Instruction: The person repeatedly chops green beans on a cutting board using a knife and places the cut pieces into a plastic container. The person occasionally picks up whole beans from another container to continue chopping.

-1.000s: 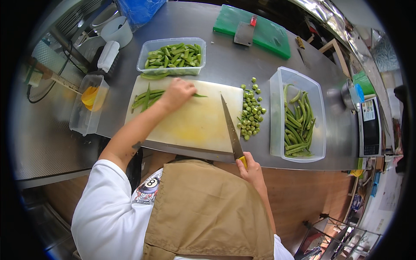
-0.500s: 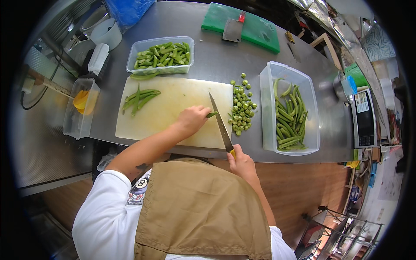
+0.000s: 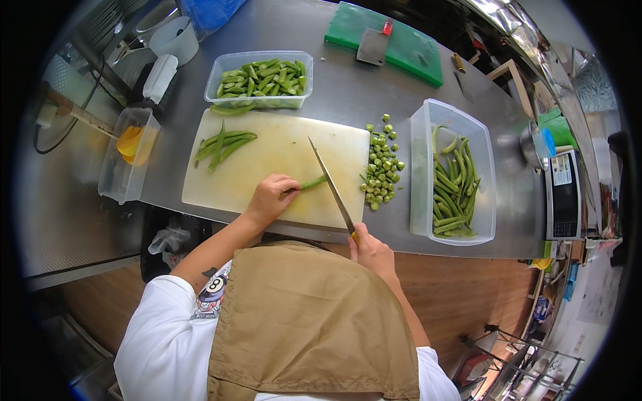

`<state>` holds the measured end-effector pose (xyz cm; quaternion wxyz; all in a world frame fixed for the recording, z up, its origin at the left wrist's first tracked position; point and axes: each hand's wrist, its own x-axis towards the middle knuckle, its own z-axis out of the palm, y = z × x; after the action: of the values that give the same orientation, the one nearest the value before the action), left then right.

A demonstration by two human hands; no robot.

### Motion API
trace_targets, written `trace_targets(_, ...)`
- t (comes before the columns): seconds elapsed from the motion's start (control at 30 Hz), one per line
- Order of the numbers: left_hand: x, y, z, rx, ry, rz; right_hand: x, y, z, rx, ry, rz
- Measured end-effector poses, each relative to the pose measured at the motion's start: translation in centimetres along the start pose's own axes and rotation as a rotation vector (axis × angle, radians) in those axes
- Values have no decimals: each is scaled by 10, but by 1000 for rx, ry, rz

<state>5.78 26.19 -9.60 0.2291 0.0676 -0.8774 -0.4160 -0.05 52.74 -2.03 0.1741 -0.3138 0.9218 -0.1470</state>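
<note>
Left hand (image 3: 273, 196) has a pod (image 3: 313, 182) in its grip, right hand (image 3: 374, 250) a knife (image 3: 332, 186). Far tub (image 3: 257, 103) holds cut pods (image 3: 264, 79), right tub (image 3: 420, 180) long pods (image 3: 457, 187), left tub (image 3: 119, 188) something yellow (image 3: 136, 144).

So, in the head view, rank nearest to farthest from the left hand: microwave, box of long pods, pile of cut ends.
From the left hand:
1. Pile of cut ends, right of the white board.
2. Box of long pods, further right.
3. Microwave, far right.
</note>
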Motion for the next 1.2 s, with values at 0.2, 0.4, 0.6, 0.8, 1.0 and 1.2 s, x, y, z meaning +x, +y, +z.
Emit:
trace_targets(0.2,3,1,-6,69,-46,66,18,0,6,-114,-33,-44)
trace_targets(0.4,3,-7,-16,191,-82,139,35,4,4,-56,-101,-40)
trace_targets(0.6,7,-12,-15,268,-118,224,39,-6,3,-15,-80,-42)
trace_targets(0.8,14,-13,-19,418,-247,339,5,-2,-29,-150,-162,-126)
trace_targets(1.0,15,-14,-21,426,-291,389,-1,13,-27,-219,-170,-196)
trace_targets(1.2,14,-18,-20,414,-299,384,28,9,-15,-183,-116,-264)
